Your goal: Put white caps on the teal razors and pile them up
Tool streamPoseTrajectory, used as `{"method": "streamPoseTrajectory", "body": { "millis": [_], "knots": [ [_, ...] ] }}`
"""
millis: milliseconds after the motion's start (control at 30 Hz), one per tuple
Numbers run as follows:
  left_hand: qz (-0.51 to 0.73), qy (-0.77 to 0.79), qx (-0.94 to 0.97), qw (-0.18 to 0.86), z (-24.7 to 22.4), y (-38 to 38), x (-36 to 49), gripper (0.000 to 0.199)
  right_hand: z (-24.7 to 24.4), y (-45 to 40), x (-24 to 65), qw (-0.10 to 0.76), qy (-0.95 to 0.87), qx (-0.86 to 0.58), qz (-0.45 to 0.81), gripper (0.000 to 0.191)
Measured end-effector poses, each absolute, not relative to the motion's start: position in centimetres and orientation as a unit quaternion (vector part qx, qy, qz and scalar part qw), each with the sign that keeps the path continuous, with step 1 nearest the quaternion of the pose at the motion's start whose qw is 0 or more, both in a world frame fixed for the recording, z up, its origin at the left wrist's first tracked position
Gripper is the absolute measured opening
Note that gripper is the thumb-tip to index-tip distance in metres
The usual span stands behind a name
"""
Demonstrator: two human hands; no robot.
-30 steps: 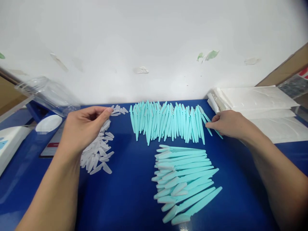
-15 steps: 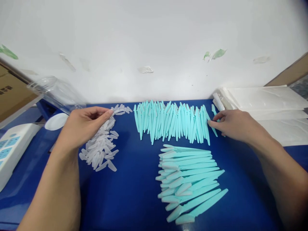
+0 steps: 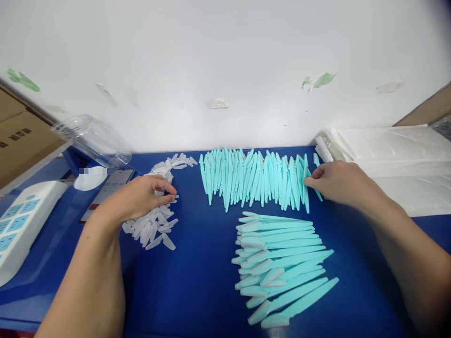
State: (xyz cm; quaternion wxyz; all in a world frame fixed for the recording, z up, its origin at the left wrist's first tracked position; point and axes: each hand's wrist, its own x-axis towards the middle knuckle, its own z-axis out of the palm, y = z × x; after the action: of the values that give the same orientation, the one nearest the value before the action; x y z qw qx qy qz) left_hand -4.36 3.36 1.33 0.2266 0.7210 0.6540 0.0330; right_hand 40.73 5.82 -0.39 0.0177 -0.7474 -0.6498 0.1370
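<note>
My left hand (image 3: 150,195) reaches over a heap of translucent plastic blade caps (image 3: 155,220). Its thumb and index finger close around one small cap at the heap's right side, whose tip just shows. At the right end of a row of turquoise eyebrow razors (image 3: 246,180), my right hand (image 3: 333,180) pinches a razor; its fingertips partly hide it. One more turquoise razor (image 3: 316,160) lies slanted beside that hand. Nearer to me, a second batch of turquoise razors (image 3: 292,256) lies sideways, their wider pale ends pointing left.
To the left are a white power strip (image 3: 26,225), a phone (image 3: 114,183), a white oval lid-like piece (image 3: 89,180) and a clear plastic jar (image 3: 95,138). A cardboard box (image 3: 21,126) stands behind them. White plastic bags (image 3: 398,150) lie at the right. A white wall (image 3: 225,61) closes off the back.
My left hand has moved down and slightly right, from the heap's upper part to a cap at its right side. The phone has come into sight. My right hand stays at the row's end.
</note>
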Motion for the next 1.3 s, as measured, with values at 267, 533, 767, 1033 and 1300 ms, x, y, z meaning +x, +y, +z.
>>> {"method": "streamPoseTrajectory", "body": {
  "millis": [267, 533, 767, 1033, 1300],
  "knots": [
    [0.070, 0.677, 0.709, 0.187, 1.6, 3.2, -4.3, 0.041, 0.4, 3.8, 39.7, 0.042, -0.659, -0.751, 0.009, 0.015],
    [0.230, 0.652, 0.693, 0.204, 1.5, 2.5, -1.9, 0.033, 0.4, 3.2, 38.4, 0.128, -0.683, -0.719, 0.009, 0.014],
    [0.440, 0.538, 0.542, 0.472, 1.0, 1.3, 4.9, 0.032, -0.2, 1.0, 38.4, 0.220, -0.687, -0.494, 0.486, 0.029],
    [0.445, 0.511, 0.463, 0.571, -0.3, 1.0, 6.3, 0.021, -0.3, 0.6, 37.7, 0.205, -0.682, -0.444, 0.543, 0.027],
    [0.434, 0.501, 0.495, 0.562, 0.1, 0.5, 6.7, 0.016, -0.4, 0.5, 38.2, 0.194, -0.691, -0.439, 0.540, 0.030]
  ]
}}
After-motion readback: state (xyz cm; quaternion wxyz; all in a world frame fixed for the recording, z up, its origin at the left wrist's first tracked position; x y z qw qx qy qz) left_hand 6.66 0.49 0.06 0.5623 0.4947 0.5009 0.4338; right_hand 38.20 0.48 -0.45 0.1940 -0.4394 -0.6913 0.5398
